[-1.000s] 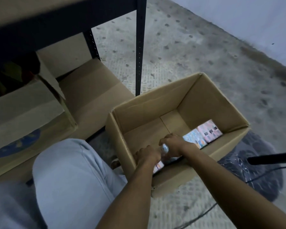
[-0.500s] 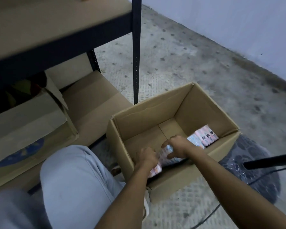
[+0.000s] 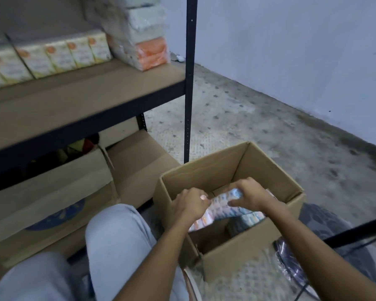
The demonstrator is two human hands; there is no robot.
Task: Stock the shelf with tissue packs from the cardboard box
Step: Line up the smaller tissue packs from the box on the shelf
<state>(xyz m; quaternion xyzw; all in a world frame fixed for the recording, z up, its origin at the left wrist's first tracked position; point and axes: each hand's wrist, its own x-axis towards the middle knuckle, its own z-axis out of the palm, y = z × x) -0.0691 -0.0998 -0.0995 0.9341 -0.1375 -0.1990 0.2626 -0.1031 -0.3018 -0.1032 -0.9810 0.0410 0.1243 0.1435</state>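
Both hands are holding one soft, plastic-wrapped tissue pack printed in pale blue and pink (image 3: 223, 202), just above the open mouth of the brown cardboard box (image 3: 250, 255) on the floor. The left hand (image 3: 191, 206) is curling round the pack's near-left end, and the right hand (image 3: 251, 195) is clamping its far-right end, fingers over the top and thumb beneath. The pack's long axis is running from lower left to upper right, spanning the gap between the two hands.

The brown board shelf in its dark metal frame (image 3: 85, 101) is lying up and to the left of the pack, so the left hand is the nearer one. Yellow-and-white cartons (image 3: 59, 55) and a white-and-orange wrapped bundle (image 3: 143, 42) are occupying the back of the board, while its front strip is showing bare.

The left hand and the box wall are hiding the pack's lower end. Other packs (image 3: 251, 218) are showing only partly under the right wrist, so their number is impossible to tell. The shelf goods are looking blurred.
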